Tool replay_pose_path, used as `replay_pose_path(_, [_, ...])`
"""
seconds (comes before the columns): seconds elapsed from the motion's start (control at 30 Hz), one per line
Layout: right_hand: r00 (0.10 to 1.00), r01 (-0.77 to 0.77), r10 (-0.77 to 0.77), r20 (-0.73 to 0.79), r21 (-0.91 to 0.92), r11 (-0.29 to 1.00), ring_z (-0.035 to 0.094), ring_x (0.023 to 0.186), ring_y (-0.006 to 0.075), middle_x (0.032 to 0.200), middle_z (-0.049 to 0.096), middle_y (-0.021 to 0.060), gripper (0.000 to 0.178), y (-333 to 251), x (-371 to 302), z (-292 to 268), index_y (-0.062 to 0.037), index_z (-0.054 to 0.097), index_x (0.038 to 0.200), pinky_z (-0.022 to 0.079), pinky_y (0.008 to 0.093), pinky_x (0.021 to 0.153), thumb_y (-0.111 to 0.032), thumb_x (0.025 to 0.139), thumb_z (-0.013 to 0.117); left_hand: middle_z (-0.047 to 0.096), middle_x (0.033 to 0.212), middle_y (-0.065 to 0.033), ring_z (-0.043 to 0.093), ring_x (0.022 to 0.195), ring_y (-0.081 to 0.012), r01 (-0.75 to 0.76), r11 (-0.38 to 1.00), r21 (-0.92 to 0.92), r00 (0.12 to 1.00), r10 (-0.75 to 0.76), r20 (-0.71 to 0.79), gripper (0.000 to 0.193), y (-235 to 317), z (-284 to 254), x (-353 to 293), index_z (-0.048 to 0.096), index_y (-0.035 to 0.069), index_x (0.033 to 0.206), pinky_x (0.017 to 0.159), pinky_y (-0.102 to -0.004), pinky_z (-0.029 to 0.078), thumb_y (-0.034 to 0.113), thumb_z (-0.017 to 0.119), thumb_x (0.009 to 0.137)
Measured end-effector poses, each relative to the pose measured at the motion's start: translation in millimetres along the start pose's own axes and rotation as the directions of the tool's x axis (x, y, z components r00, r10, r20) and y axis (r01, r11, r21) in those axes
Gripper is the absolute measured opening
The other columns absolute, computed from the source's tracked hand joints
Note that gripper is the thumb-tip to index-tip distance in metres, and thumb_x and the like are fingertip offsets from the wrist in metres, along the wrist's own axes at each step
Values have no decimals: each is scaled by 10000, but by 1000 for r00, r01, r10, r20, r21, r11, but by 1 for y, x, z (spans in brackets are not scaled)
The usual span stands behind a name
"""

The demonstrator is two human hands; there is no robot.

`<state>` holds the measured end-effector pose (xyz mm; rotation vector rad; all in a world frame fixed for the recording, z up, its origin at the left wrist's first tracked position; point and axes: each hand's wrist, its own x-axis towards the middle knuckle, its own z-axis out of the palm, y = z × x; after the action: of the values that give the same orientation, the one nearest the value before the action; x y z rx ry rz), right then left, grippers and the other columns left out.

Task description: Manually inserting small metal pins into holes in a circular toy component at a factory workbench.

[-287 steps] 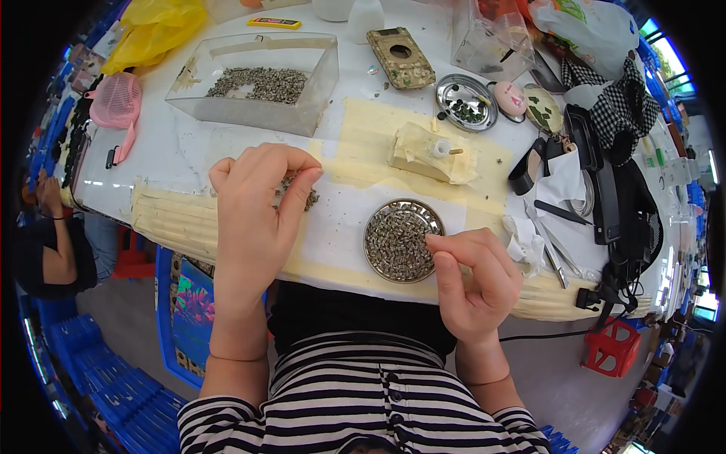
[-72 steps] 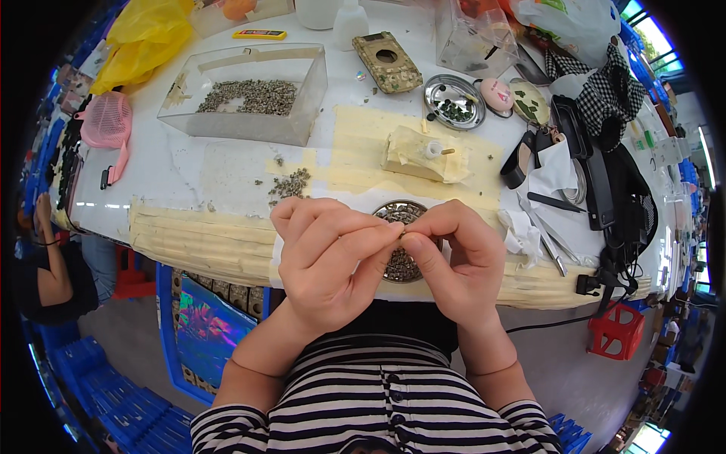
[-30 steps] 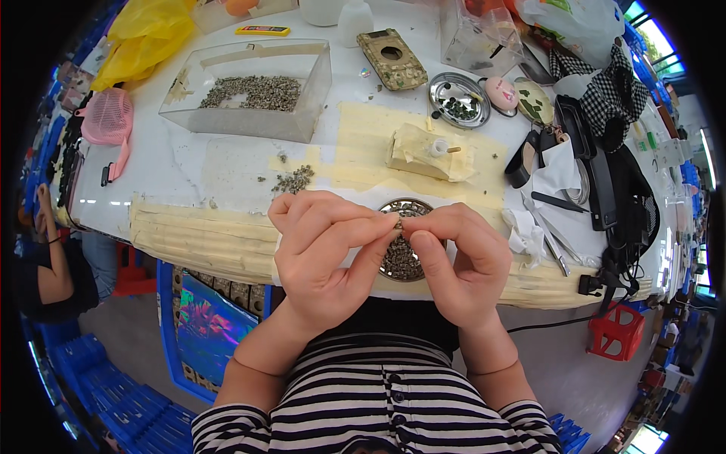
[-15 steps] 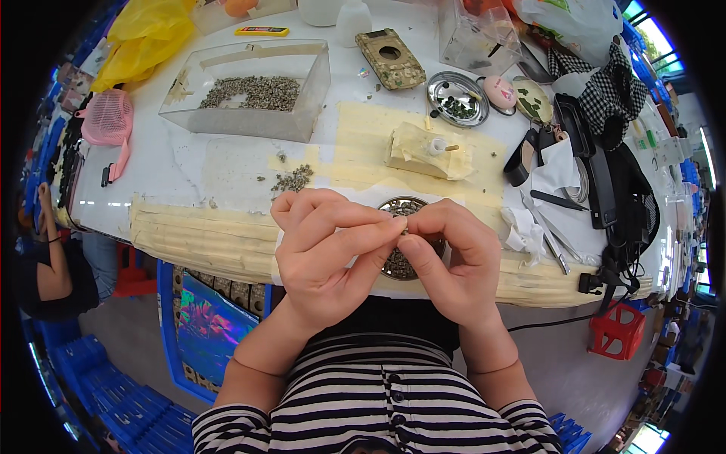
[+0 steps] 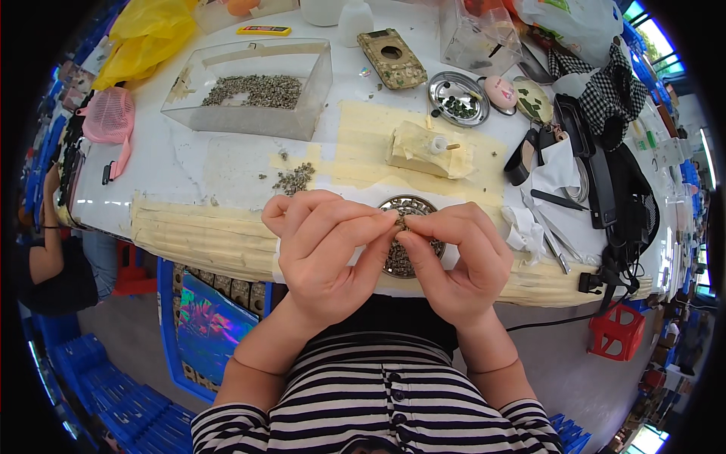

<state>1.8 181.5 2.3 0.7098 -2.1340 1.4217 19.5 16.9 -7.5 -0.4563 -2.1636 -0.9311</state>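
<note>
Both my hands meet over a round metal dish (image 5: 437,213) near the table's front edge; small grey-brown metallic pieces fill it. My left hand (image 5: 321,261) pinches with thumb and forefinger, its other fingers curled loosely. Opposite it, my right hand (image 5: 465,257) pinches too, the fingertips almost touching the left ones. Between the fingertips sits a tiny metallic piece (image 5: 401,222), too small to make out its exact kind. A loose pile of similar pieces (image 5: 295,178) lies on the table beyond my left hand. My hands cover part of the dish.
Farther left stands a clear plastic bin (image 5: 302,125) holding many such pieces. A tape-wrapped block (image 5: 416,151), a camouflage-patterned case (image 5: 391,59) and a plate of dark bits (image 5: 459,98) lie beyond my hands. Tweezers (image 5: 556,246) and crumpled tissue (image 5: 523,231) are at right.
My fingertips have drawn slightly apart, the left hand shifting a little left and the right a little right. More of the dish and the tiny piece shows.
</note>
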Motion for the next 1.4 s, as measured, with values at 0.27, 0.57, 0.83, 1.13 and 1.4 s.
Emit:
replay_pose_path(0.27, [1000, -4, 4, 16, -14, 1000, 625, 680, 184, 815, 678, 73, 241, -1, -1, 0, -27, 749, 930, 492, 276, 573, 8, 710, 840, 687, 866, 41, 581, 818, -156, 60, 997, -57, 998, -61, -17, 246, -3, 2, -1, 749, 141, 894, 821, -331, 304, 25, 817, 688])
replay_pose_path(0.57, [997, -47, 43, 64, 60, 997, 631, 671, 189, 807, 674, 90, 216, 4, 1, 1, -5, 735, 914, 498, 281, 582, -21, 729, 845, 695, 885, 48, 569, 811, -153, 43, 990, -137, 999, -46, -18, 285, -5, 1, 0, 766, 152, 937, 811, -329, 303, 18, 813, 690])
replay_pose_path(0.83, [984, -132, 114, 136, 132, 982, 628, 685, 160, 807, 664, 83, 174, 3, 3, -4, 7, 698, 874, 515, 265, 604, -19, 763, 829, 693, 887, 53, 565, 819, -155, 49, 989, -140, 999, -49, 6, 283, -5, 0, 0, 769, 159, 933, 810, -336, 301, 25, 810, 688])
replay_pose_path(1.13, [992, -106, 99, 73, 102, 989, 622, 676, 172, 809, 662, 78, 193, 1, 2, -3, -10, 710, 878, 506, 272, 595, -13, 737, 842, 685, 878, 46, 573, 816, -161, 46, 992, -115, 999, -45, 7, 266, -4, 1, 0, 755, 150, 910, 811, -341, 303, 26, 809, 681])
replay_pose_path(1.4, [999, 29, -29, 22, -19, 999, 618, 682, 190, 816, 661, 70, 233, 3, 0, 2, -31, 733, 923, 493, 287, 583, -6, 717, 838, 654, 828, 33, 569, 799, -162, 76, 994, -76, 997, -75, 20, 230, -5, 3, -1, 735, 139, 875, 815, -343, 304, 42, 810, 681])
